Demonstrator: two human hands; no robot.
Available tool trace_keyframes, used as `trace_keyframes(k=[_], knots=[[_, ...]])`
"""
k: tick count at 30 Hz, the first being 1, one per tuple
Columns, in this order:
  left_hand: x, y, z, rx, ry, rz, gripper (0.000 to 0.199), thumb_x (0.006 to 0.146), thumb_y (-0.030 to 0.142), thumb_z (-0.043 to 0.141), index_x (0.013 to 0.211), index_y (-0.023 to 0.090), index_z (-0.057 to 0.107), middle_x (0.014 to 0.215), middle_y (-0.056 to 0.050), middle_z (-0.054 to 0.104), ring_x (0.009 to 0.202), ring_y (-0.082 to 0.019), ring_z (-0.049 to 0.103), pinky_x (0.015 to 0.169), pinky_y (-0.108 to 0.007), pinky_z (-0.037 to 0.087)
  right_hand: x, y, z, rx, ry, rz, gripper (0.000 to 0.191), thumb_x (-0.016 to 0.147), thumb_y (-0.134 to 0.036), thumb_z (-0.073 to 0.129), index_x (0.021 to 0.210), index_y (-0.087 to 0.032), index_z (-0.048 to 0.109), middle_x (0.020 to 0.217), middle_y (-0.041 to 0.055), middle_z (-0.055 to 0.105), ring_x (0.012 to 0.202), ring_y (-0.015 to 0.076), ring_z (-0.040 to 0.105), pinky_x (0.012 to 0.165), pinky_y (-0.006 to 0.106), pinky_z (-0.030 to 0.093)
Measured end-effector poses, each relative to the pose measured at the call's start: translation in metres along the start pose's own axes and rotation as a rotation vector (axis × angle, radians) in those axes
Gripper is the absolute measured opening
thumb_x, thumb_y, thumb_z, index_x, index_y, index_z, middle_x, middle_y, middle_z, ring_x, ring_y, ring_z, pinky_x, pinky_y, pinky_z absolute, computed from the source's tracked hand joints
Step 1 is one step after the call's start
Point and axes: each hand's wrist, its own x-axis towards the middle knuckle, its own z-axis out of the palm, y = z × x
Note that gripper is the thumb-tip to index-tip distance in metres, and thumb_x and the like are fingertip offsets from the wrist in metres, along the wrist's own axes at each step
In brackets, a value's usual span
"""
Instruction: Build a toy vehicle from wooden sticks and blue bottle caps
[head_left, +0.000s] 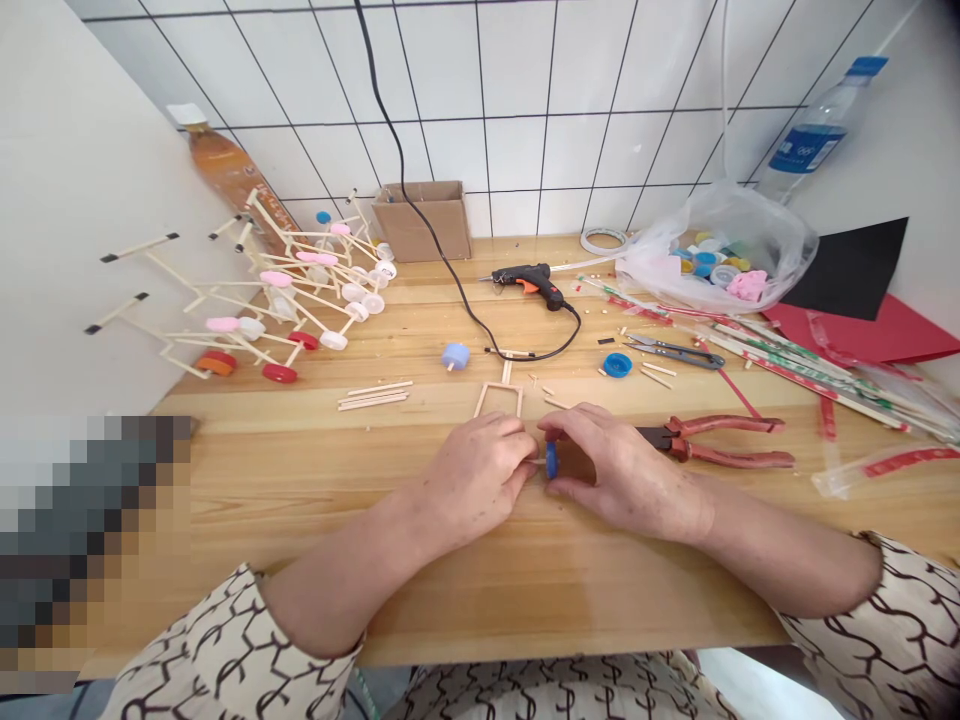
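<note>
White square tiles (517, 85) with dark grout back a pale, grained wooden table (262, 490). Near its front edge, a dark blue, round plastic bottle cap (552, 461) stands on edge between the two hands. The left hand (484, 470), at the cap's nine o'clock, has its fingertips pinched on a thin, pale wooden stick (539, 461) pointing to the cap. The right hand (622, 470), at three o'clock, curves finger and thumb round the cap's rim; whether both press on it, I cannot tell. Beyond, at eleven o'clock, lies a slim frame of glued-looking wooden sticks (520, 400), and a black hot-glue gun (529, 282) rests at twelve.

The cap should be light, stiff and perhaps a little slick, best taken by opposite sides of its rim. The stick, light too, looks likely to snap if bent; pinching it close to the cap should limit wobble.
</note>
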Motion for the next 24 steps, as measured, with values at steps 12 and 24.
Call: trace_keyframes(k=[12,24], knots=[[0.0000,0.0004,-0.0013,-0.072,0.008,-0.006,0.012,0.082,0.010,0.053,0.079,0.015,0.064,0.078,-0.003,0.063,0.076,-0.016,0.057,0.070,-0.027,0.046,0.0009,-0.0007,-0.0032,0.026,-0.024,-0.021,0.026,0.073,-0.008,0.061,0.098,-0.014,0.058,0.089,0.0096,0.065,0.088,0.0231,0.057,0.079,0.040,0.046],[-0.0013,-0.0001,-0.0019,-0.167,0.091,0.029,0.012,0.082,0.010,0.052,0.082,0.017,0.062,0.080,-0.003,0.063,0.078,-0.016,0.058,0.071,-0.027,0.046,-0.0025,-0.0025,-0.0097,0.082,0.069,-0.059,0.032,0.073,-0.010,0.060,0.105,-0.016,0.057,0.095,0.0094,0.065,0.091,0.0226,0.058,0.082,0.040,0.047]])
